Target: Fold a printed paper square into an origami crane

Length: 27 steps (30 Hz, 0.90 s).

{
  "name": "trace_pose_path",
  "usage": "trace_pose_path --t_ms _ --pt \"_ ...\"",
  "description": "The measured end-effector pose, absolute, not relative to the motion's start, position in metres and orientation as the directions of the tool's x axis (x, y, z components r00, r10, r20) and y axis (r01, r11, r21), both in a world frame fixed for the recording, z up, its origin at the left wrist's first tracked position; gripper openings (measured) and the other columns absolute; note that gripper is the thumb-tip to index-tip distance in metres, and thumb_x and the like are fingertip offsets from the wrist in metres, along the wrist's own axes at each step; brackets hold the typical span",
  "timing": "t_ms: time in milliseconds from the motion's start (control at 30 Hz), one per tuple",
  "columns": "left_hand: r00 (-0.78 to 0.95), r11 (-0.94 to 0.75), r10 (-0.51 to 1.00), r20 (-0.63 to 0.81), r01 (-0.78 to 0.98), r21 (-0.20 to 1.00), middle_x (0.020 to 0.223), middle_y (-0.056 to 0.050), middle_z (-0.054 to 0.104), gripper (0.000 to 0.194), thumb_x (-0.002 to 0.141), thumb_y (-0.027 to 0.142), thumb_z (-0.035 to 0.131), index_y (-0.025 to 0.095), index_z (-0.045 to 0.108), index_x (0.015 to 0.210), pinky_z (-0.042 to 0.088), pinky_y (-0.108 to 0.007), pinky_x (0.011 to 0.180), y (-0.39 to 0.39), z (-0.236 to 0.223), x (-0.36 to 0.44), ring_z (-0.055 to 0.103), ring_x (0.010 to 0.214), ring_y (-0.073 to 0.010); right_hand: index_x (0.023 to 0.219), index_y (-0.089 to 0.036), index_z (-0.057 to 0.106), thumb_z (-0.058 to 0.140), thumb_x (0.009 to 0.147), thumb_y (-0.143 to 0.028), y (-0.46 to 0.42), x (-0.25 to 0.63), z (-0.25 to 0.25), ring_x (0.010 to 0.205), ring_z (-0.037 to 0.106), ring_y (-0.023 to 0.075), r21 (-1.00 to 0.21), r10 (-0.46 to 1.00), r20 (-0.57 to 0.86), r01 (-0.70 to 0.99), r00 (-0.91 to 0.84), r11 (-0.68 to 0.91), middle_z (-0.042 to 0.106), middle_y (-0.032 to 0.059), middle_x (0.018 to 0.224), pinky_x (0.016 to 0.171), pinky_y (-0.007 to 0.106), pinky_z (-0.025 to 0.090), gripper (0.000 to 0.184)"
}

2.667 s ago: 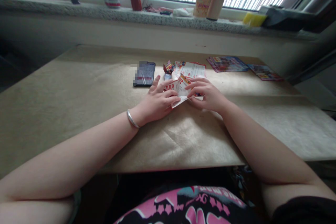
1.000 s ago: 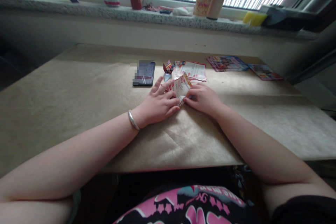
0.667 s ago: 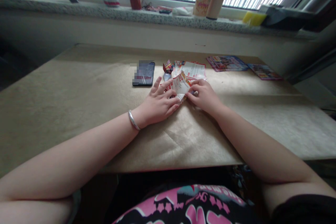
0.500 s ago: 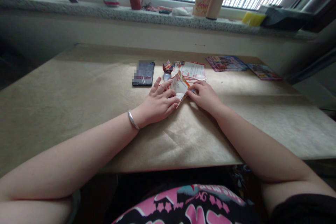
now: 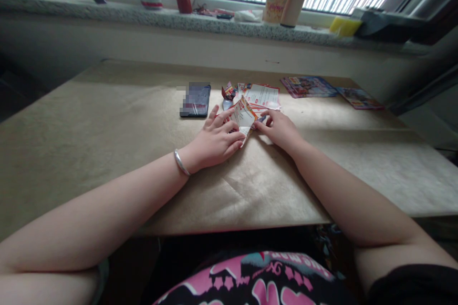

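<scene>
A small folded sheet of printed red and white paper [image 5: 244, 115] lies on the brown table [image 5: 107, 124] between my two hands. My left hand [image 5: 214, 140], with a silver bracelet on its wrist, presses the paper's left part down with its fingers bent over it. My right hand [image 5: 279, 127] pinches the paper's right edge with fingers drawn together. One flap of the paper stands up between the hands.
A dark phone [image 5: 195, 99] lies just behind my left hand. Behind the paper are a small folded paper piece [image 5: 228, 91] and a stack of printed leaflets [image 5: 263, 96]. More leaflets [image 5: 309, 86] lie at the far right. Cups and cans stand on the window sill [image 5: 214, 21].
My right hand has slid a little back and up along the paper's right edge. The flap between the hands stands higher now. My left hand has hardly moved.
</scene>
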<state>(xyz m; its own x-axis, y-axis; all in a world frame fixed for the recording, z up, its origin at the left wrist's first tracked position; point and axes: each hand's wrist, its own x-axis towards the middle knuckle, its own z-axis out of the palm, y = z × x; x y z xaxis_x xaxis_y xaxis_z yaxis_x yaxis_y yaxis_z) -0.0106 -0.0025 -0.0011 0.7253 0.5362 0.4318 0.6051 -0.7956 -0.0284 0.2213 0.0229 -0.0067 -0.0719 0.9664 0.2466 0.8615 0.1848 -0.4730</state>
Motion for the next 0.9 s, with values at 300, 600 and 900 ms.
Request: trace_pose_path --t_ms 300,600,900 --pt "0.746 -0.816 0.529 0.404 0.578 0.002 0.112 -0.003 0.065 0.030 0.092 0.033 0.046 0.029 0.069 0.110 0.003 -0.061 0.120 -0.002 0.001 -0.011 0.030 0.140 -0.0303 0.080 -0.021 0.055 0.065 0.075 -0.036 0.024 0.218 -0.009 0.064 0.058 0.0156 -0.695 0.966 0.254 0.685 -0.050 0.218 0.066 0.0009 0.073 0.062 0.028 0.043 0.019" --pt "0.730 -0.811 0.526 0.436 0.585 0.000 0.116 -0.003 0.067 0.031 0.090 0.027 0.050 0.027 0.066 0.117 0.006 -0.059 0.121 -0.001 -0.005 -0.010 0.031 0.140 -0.0299 0.083 -0.024 0.047 0.059 0.078 -0.036 0.028 0.217 -0.019 0.062 0.060 0.0142 -0.852 0.969 0.245 0.471 -0.032 0.230 0.063 -0.0046 0.068 0.063 0.029 0.048 0.018" --pt "0.731 -0.814 0.525 0.436 0.582 0.006 0.114 -0.004 0.068 0.031 0.088 0.025 0.051 0.026 0.067 0.114 0.009 -0.060 0.120 -0.001 -0.004 -0.009 0.034 0.139 -0.0310 0.090 -0.025 0.042 0.065 0.077 -0.041 0.022 0.212 -0.014 0.057 0.065 0.0149 -0.889 0.978 0.207 0.421 0.017 0.181 0.070 -0.0046 0.070 0.052 0.025 0.050 0.031"
